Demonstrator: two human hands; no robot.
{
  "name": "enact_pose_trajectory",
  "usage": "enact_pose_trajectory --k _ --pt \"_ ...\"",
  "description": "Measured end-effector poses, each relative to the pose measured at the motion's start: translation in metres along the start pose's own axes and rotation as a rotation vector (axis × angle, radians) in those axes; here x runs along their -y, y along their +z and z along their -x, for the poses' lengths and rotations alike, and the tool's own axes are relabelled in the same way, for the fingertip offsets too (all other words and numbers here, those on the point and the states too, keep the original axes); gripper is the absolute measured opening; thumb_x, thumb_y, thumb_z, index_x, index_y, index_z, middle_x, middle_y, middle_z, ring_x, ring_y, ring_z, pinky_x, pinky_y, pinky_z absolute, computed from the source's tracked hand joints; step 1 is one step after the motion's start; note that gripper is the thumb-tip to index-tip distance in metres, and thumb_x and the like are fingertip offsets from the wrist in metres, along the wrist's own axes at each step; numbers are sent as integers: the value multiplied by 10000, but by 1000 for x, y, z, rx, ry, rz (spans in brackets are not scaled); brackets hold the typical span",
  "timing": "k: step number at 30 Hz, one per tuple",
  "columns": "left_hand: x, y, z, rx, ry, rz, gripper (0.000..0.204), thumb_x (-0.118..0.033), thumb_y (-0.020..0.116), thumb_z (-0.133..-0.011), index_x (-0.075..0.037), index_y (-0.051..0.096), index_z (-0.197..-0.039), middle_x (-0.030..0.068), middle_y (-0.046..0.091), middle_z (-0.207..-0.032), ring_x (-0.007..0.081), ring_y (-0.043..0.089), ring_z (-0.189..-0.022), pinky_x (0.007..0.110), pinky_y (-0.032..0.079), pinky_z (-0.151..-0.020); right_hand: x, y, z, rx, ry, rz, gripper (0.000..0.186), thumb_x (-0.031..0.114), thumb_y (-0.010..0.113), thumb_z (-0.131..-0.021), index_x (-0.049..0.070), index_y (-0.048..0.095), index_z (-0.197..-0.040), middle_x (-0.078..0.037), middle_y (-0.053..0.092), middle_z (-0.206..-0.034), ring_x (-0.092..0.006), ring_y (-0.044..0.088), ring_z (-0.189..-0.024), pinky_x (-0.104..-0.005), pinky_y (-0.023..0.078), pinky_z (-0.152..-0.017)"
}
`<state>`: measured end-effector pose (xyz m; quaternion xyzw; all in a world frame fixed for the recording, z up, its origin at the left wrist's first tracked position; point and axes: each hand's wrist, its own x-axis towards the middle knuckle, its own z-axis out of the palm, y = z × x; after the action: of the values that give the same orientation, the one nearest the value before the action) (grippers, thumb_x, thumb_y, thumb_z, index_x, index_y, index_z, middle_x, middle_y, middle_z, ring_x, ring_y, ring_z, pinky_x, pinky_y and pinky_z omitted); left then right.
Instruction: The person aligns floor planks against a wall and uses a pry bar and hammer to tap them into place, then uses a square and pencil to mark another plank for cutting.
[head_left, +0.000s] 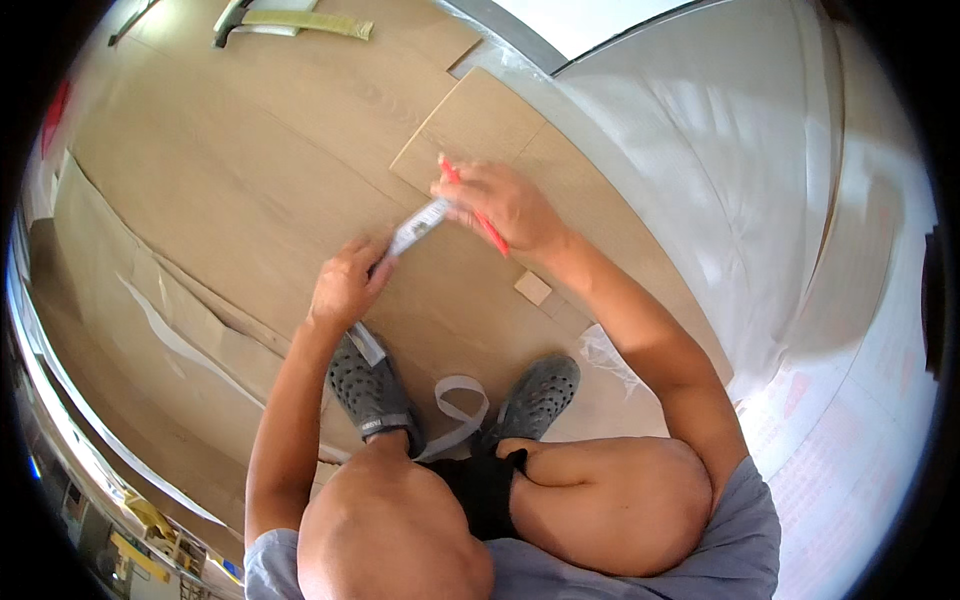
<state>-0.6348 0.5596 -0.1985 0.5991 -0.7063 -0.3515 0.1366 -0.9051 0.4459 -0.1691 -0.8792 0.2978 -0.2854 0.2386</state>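
My right hand (505,205) is closed round a red pencil (490,232), which slants across its fingers. The same hand also pinches one end of a white folding ruler (418,228) with dark markings. Its other end is gripped by my left hand (350,280); part of the ruler there is covered by the fingers. Another white flat piece (366,343) shows below my left wrist, over the shoe; whether it joins the ruler I cannot tell. Beneath both hands lie wood-look floor planks (440,310). A small square wooden piece (533,288) rests below my right wrist.
A loose plank (480,130) lies beyond my right hand, beside white sheeting (690,170). At the upper left are a hammer (228,22) and a yellowish strip (315,24). A curled white band (462,395) lies between my grey shoes (540,395). Brown sheets (170,290) lie left.
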Motion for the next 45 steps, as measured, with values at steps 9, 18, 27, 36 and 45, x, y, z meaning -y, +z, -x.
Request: enact_pose_trajectory --k 9,18,27,36,45 --pt "6 -35 -110 50 -326 1376 525 -410 416 -1099 23 657 -1272 133 695 -1197 219 665 -1038 353 524 -932 11 -6 69 46 352 149 198 238 732 -903 92 652 -1011 -111 634 -935 -308 642 -770 -434 523 -669" --pt "-14 12 -161 -392 -41 75 446 -206 704 -929 -12 632 -1324 201 608 -1181 357 558 -1120 454 455 -999 -10 20 63 -142 637 143 177 201 698 -928 74 656 -1045 -118 562 -994 -315 595 -933 -439 515 -739" --pt "-10 23 -166 -357 -31 25 460 -196 714 -906 -54 646 -1338 167 597 -1174 352 526 -1117 455 423 -1027 -24 11 80 -134 537 201 197 135 727 -877 89 676 -1062 -98 575 -967 -314 570 -919 -440 487 -797" --pt "-15 13 -176 -215 21 57 745 -248 869 -766 -62 574 -1423 159 521 -1298 340 476 -1214 441 425 -1063 -49 -6 86 -217 520 235 241 102 720 -859 92 663 -1093 -104 591 -962 -319 566 -909 -444 484 -797" --pt "-18 12 -182 -186 21 81 770 -272 872 -773 -112 551 -1455 149 510 -1299 324 471 -1223 417 444 -1038 -46 -15 87 -167 519 150 279 133 725 -868 91 652 -1134 -109 605 -988 -323 586 -929 -441 486 -826"
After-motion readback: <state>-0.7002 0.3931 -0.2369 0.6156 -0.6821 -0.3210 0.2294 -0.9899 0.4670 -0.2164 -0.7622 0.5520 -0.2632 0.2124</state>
